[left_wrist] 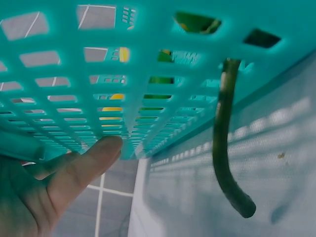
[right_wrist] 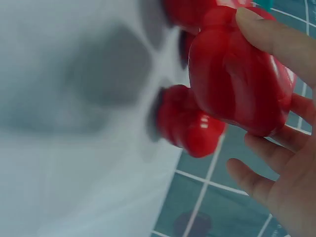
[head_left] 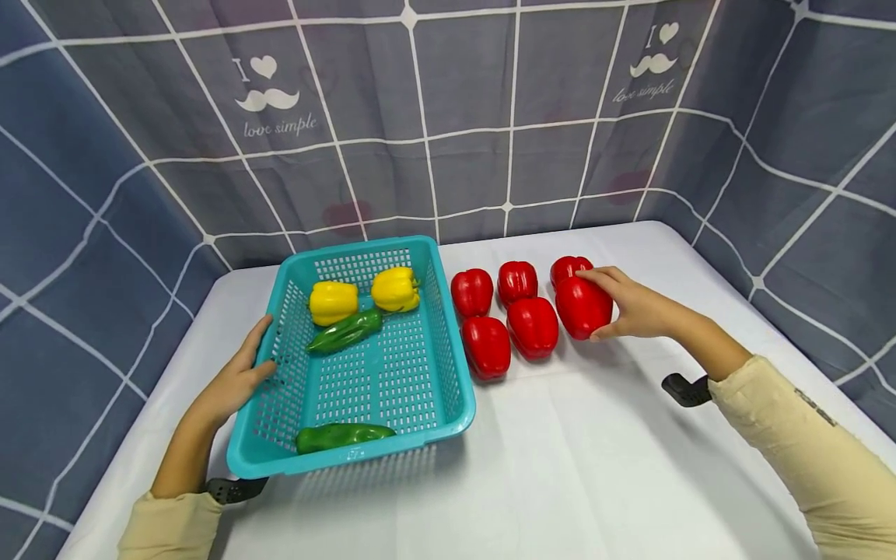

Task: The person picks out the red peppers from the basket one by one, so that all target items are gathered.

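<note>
My left hand (head_left: 234, 381) grips the left side of a turquoise plastic basket (head_left: 409, 373). Two yellow bell peppers (head_left: 333, 302) and a long green pepper (head_left: 344, 331) lie toward its back, with another green pepper (head_left: 343, 437) along the front wall. A curved green stem (left_wrist: 224, 133) pokes out through the basket's holes in the left wrist view. Between thumb and fingers, my right hand (head_left: 640, 307) holds a red bell pepper (head_left: 582, 309). Behind that pepper stands another red one (head_left: 570, 267), partly hidden.
Several more red bell peppers (head_left: 533, 327) stand close together in two rows right of the basket. They rest on a white-covered table (head_left: 560, 451). Grey-blue checked cloth (head_left: 462, 179) walls in the back and both sides.
</note>
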`<action>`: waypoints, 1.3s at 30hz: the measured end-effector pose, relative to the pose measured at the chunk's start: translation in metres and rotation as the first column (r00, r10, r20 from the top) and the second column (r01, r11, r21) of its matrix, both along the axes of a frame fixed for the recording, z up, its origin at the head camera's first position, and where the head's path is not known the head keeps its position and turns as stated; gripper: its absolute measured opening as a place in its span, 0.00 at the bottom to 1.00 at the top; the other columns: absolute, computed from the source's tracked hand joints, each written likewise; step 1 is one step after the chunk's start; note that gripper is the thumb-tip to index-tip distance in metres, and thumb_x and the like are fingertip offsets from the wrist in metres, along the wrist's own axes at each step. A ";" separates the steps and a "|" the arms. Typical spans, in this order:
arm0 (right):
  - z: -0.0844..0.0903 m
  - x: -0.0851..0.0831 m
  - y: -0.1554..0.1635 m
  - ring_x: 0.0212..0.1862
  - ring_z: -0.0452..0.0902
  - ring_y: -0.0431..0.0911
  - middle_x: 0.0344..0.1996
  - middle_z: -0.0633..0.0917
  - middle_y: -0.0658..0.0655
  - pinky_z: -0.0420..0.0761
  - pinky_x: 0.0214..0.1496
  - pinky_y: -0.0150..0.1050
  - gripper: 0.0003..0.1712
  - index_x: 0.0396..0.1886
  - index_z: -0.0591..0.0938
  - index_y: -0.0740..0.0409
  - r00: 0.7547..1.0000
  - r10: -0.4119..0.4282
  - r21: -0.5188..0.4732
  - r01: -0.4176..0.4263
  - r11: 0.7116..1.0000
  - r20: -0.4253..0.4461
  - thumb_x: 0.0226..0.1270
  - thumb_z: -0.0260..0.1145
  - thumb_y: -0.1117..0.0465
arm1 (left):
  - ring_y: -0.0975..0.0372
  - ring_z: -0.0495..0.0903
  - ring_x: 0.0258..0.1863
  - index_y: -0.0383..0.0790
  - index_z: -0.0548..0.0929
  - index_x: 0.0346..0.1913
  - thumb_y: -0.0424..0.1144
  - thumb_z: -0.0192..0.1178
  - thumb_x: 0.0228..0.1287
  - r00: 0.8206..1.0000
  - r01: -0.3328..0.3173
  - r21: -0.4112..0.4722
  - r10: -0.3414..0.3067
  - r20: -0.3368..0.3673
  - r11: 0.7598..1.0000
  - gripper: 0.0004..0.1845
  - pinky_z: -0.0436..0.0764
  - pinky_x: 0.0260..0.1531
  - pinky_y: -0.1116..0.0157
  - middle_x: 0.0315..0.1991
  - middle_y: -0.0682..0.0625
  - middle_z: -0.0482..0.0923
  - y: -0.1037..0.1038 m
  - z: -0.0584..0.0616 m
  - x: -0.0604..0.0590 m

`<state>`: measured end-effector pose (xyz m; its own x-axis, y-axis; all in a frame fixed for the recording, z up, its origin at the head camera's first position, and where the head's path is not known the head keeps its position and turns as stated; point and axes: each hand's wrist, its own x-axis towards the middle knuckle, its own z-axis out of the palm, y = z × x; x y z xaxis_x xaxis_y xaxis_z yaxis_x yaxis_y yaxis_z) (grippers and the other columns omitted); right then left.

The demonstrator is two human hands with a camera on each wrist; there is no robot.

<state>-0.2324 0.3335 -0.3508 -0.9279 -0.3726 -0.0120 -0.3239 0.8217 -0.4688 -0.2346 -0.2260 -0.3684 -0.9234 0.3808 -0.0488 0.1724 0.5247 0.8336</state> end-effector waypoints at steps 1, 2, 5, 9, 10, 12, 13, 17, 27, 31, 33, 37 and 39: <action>-0.004 0.001 0.001 0.59 0.60 0.63 0.59 0.60 0.67 0.75 0.49 0.58 0.54 0.67 0.57 0.61 1.000 -0.001 0.000 0.001 1.000 0.007 0.41 0.76 0.58 | 0.32 0.34 0.65 0.39 0.26 0.70 0.27 0.39 0.62 1.000 -0.001 0.002 0.001 -0.001 1.000 0.41 0.48 0.53 0.32 0.70 0.32 0.23 0.000 0.000 0.001; -0.007 0.002 0.001 0.59 0.60 0.63 0.59 0.60 0.67 0.74 0.49 0.58 0.54 0.67 0.57 0.61 1.000 -0.001 0.001 0.001 1.000 0.009 0.41 0.76 0.58 | 0.32 0.35 0.65 0.39 0.26 0.70 0.27 0.39 0.62 1.000 -0.001 0.001 0.001 -0.001 1.000 0.41 0.48 0.53 0.32 0.70 0.32 0.23 -0.001 0.000 0.001; -0.015 0.004 0.001 0.59 0.59 0.63 0.59 0.60 0.68 0.73 0.51 0.59 0.53 0.67 0.57 0.62 1.000 0.007 -0.008 -0.007 1.000 0.002 0.41 0.76 0.58 | 0.31 0.38 0.64 0.40 0.27 0.70 0.27 0.39 0.62 1.000 -0.002 -0.010 0.002 -0.008 1.000 0.41 0.51 0.52 0.32 0.70 0.31 0.25 -0.001 0.001 0.003; -0.022 0.005 0.000 0.60 0.57 0.63 0.60 0.58 0.66 0.72 0.52 0.60 0.53 0.67 0.57 0.62 1.000 0.012 -0.020 -0.012 1.000 -0.018 0.41 0.75 0.60 | 0.31 0.40 0.64 0.40 0.27 0.71 0.27 0.39 0.62 1.000 -0.005 -0.012 0.005 -0.014 1.000 0.41 0.53 0.51 0.32 0.70 0.31 0.26 -0.002 0.002 0.005; -0.023 0.005 0.000 0.60 0.57 0.63 0.60 0.58 0.66 0.72 0.52 0.60 0.53 0.66 0.58 0.61 1.000 0.011 -0.020 -0.012 1.000 -0.019 0.41 0.75 0.60 | 0.31 0.40 0.64 0.40 0.27 0.71 0.27 0.40 0.62 1.000 -0.006 -0.009 0.006 -0.014 1.000 0.41 0.52 0.51 0.32 0.70 0.31 0.26 -0.003 0.002 0.006; -0.026 0.006 -0.001 0.60 0.58 0.63 0.60 0.58 0.66 0.72 0.52 0.60 0.52 0.66 0.58 0.61 1.000 0.008 -0.024 -0.009 1.000 -0.012 0.41 0.75 0.60 | 0.31 0.39 0.64 0.40 0.28 0.71 0.26 0.40 0.62 1.000 -0.009 -0.008 0.009 -0.010 1.000 0.41 0.52 0.52 0.32 0.70 0.31 0.26 -0.004 0.001 0.008; -0.027 0.006 -0.001 0.60 0.58 0.63 0.60 0.58 0.66 0.71 0.52 0.60 0.52 0.66 0.58 0.61 1.000 0.007 -0.024 -0.007 1.000 -0.008 0.41 0.75 0.60 | 0.31 0.38 0.65 0.40 0.28 0.71 0.26 0.40 0.62 1.000 -0.010 -0.009 0.010 -0.009 1.000 0.41 0.51 0.52 0.32 0.70 0.31 0.25 -0.004 0.001 0.008; -0.031 0.008 -0.003 0.59 0.59 0.63 0.60 0.58 0.66 0.71 0.53 0.60 0.53 0.66 0.58 0.62 1.000 0.010 -0.025 -0.010 1.000 0.000 0.41 0.76 0.59 | 0.31 0.39 0.65 0.41 0.28 0.71 0.27 0.40 0.62 1.000 -0.015 -0.011 0.015 -0.008 1.000 0.41 0.52 0.51 0.32 0.70 0.31 0.26 -0.006 0.001 0.011; -0.040 0.013 0.001 0.59 0.59 0.64 0.60 0.57 0.67 0.68 0.53 0.63 0.55 0.67 0.56 0.61 1.000 -0.011 -0.021 0.010 1.000 -0.003 0.41 0.76 0.55 | 0.32 0.34 0.66 0.41 0.28 0.71 0.25 0.40 0.61 1.000 0.002 0.040 -0.002 -0.006 0.999 0.42 0.48 0.53 0.32 0.70 0.33 0.23 -0.004 0.001 0.013; -0.040 0.013 0.003 0.61 0.56 0.65 0.62 0.55 0.67 0.66 0.55 0.64 0.57 0.68 0.54 0.61 1.000 -0.003 -0.032 0.003 0.999 0.000 0.41 0.76 0.54 | 0.32 0.37 0.66 0.41 0.28 0.71 0.27 0.41 0.62 1.000 -0.007 0.021 0.007 -0.013 1.000 0.41 0.52 0.52 0.33 0.70 0.33 0.25 -0.003 0.001 0.013; -0.040 0.012 0.004 0.62 0.55 0.65 0.62 0.55 0.67 0.65 0.55 0.65 0.58 0.68 0.53 0.62 1.000 0.007 -0.039 -0.007 0.999 -0.005 0.41 0.76 0.52 | 0.32 0.37 0.66 0.41 0.28 0.71 0.28 0.41 0.62 1.000 -0.009 0.011 0.010 -0.015 1.000 0.41 0.52 0.53 0.33 0.70 0.33 0.25 -0.003 0.001 0.013; -0.037 0.006 0.009 0.63 0.53 0.65 0.63 0.54 0.69 0.63 0.55 0.66 0.60 0.69 0.52 0.63 1.000 0.022 -0.056 -0.023 0.998 -0.021 0.40 0.76 0.50 | 0.30 0.47 0.62 0.39 0.28 0.71 0.31 0.41 0.65 0.999 -0.005 -0.039 0.003 -0.054 0.999 0.40 0.65 0.48 0.36 0.70 0.30 0.29 -0.004 0.001 0.015; -0.031 0.002 0.015 0.63 0.52 0.66 0.63 0.54 0.70 0.62 0.55 0.67 0.59 0.69 0.52 0.64 0.999 0.004 -0.046 -0.005 0.999 -0.034 0.41 0.75 0.50 | 0.29 0.56 0.58 0.38 0.30 0.71 0.32 0.42 0.66 0.996 -0.006 -0.056 0.001 -0.092 0.998 0.39 0.73 0.42 0.40 0.69 0.28 0.33 -0.005 0.001 0.014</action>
<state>-0.2301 0.3484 -0.3821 -0.9258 -0.3762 0.0366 -0.3438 0.7979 -0.4951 -0.2202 -0.2307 -0.3679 -0.9264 0.3763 0.0151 0.2449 0.5713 0.7833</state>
